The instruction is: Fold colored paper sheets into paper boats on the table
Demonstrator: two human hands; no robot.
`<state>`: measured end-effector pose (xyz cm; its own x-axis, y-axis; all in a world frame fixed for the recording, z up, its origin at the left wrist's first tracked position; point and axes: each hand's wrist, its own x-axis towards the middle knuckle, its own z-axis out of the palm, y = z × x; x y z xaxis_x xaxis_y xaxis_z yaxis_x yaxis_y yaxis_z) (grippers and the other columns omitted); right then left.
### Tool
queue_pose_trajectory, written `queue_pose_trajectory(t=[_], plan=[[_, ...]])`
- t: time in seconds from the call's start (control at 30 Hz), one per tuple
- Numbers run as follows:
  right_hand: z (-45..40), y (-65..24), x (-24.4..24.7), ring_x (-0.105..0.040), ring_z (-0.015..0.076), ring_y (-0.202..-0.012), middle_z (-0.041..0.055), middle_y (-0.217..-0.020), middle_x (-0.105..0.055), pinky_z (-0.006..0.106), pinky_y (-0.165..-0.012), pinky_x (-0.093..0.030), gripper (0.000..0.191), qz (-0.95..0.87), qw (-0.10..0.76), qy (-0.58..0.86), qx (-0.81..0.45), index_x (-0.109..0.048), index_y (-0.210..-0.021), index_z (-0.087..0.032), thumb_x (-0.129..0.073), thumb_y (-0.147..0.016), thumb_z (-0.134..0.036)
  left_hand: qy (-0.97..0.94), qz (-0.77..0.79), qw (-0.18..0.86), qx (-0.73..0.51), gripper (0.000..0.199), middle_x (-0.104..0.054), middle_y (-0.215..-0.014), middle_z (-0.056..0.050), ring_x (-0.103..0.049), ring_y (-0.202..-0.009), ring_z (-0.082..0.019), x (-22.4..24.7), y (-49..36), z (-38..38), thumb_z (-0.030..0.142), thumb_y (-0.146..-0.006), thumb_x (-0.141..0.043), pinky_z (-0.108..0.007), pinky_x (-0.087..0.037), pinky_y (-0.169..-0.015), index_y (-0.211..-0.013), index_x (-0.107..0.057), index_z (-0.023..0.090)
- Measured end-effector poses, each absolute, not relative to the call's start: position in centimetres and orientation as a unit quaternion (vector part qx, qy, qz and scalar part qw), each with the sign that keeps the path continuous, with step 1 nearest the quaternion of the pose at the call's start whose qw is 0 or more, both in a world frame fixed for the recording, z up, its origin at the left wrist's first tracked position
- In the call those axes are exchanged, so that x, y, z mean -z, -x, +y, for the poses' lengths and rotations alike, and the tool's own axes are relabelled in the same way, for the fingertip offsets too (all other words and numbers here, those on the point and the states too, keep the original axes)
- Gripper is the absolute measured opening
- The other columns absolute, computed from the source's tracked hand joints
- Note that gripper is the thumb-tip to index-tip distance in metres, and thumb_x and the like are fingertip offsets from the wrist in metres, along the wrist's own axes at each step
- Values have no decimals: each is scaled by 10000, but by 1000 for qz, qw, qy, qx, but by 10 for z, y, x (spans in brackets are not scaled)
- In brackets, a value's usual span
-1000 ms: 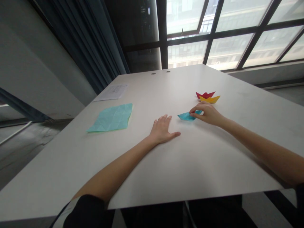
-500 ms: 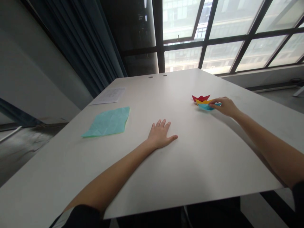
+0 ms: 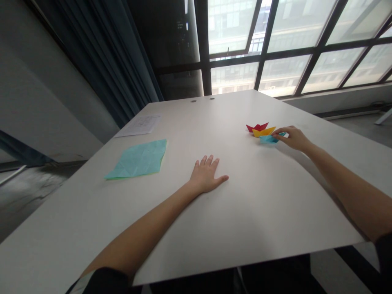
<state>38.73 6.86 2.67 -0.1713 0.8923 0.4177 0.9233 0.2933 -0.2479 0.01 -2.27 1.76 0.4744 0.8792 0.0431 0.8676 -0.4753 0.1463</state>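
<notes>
R hand [image 3: 292,138] is pinching a light-blue folded-paper boat [image 3: 266,139] (can't tell if it's touching down) toward the tabletop's [image 3: 190,232] right edge, just on the near side of a yellow folded-paper boat [image 3: 263,132]; a red folded-paper boat [image 3: 256,128] is sitting behind that. L hand [image 3: 204,176] is lying spread, palm down, nearer the front edge. Creased teal square paper [image 3: 141,158] is lying by the left edge, w/ a white printed sheet [image 3: 139,125] beyond.
</notes>
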Motion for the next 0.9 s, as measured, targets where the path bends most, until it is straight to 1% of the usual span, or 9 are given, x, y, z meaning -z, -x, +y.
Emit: queue_pose_trajectory(t=[0.17,0.3,0.5,0.6,0.7,0.8,0.87,0.9], plan=[[72,-396,-21,-544,232,-815,72,-918,-694,368,-771,-377,275,-769,246,589,24,-680,-862,-209,-519,-780,-416,-857,510,50,-53,829,-253,-1446,-143,-196,-1325,-339,-18,0,-23,735,-744,-237,-543,-176,-1034,-1367,-297,192],[76,-399,-14,-561,214,-783,64,-916,-695,379,-797,-356,289,-770,234,592,30,-672,-880,-216,-495,-792,-427,-856,511,51,-54,834,-247,-1450,-139,-191,-1327,-335,-17,0,-23,739,-742,-230,-536,-179,-1037,-1371,-288,193],[75,-394,-13,-564,223,-784,77,-931,-688,388,-811,-353,336,-763,225,604,48,-667,-905,-214,-492,-789,-476,-854,515,56,-53,831,-243,-1453,-129,-184,-1331,-330,-18,0,-23,745,-736,-233,-532,-171,-1042,-1371,-289,211],[73,-390,-15,-559,235,-819,95,-944,-681,396,-825,-353,361,-759,227,607,60,-667,-925,-202,-481,-794,-483,-855,513,56,-53,835,-245,-1451,-138,-188,-1328,-333,-18,0,-24,743,-738,-230,-536,-174,-1039,-1369,-293,200],[68,-381,-20,-540,259,-916,114,-1009,-657,418,-865,-344,381,-745,256,609,89,-654,-973,-193,-462,-807,-476,-855,513,56,-51,833,-241,-1452,-138,-188,-1329,-334,-19,1,-24,742,-739,-235,-538,-172,-1038,-1370,-293,200],[59,-360,-31,-515,274,-999,127,-1041,-633,437,-919,-330,413,-738,310,589,113,-616,-1049,-180,-414,-836,-470,-854,515,59,-44,827,-226,-1459,-132,-174,-1334,-332,-19,2,-25,738,-741,-237,-537,-161,-1042,-1375,-279,208],[50,-340,-38,-505,270,-1041,130,-1129,-589,434,-925,-354,454,-742,360,555,108,-526,-1179,-170,-353,-868,-453,-856,511,62,-35,832,-206,-1465,-132,-155,-1339,-332,-19,2,-25,737,-746,-221,-539,-150,-1044,-1383,-259,203],[45,-329,-42,-491,271,-1083,127,-1189,-553,439,-931,-362,470,-761,365,528,92,-465,-1244,-178,-326,-881,-443,-858,509,65,-30,838,-193,-1469,-133,-144,-1342,-333,-19,3,-25,736,-748,-210,-541,-146,-1045,-1388,-246,197]])
